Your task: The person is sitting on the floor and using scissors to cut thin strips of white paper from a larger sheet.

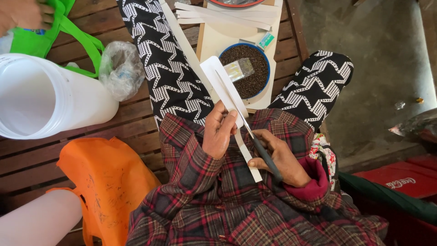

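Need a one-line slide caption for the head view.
Seated person's left hand holds a white paper strip while the right hand slices it with a knife above a bowl of dark seeds.

I see a slatted wooden bench (132, 120) of dark brown boards filling the left and middle of the view. To the right, past its edge, lies a grey concrete floor (382, 54), rough and stained, with a few small scraps on it. Soft, even daylight falls across everything, casting no hard shadows. A red crate (396, 180) sits low at the right edge. I can make out no walls or windows from here.
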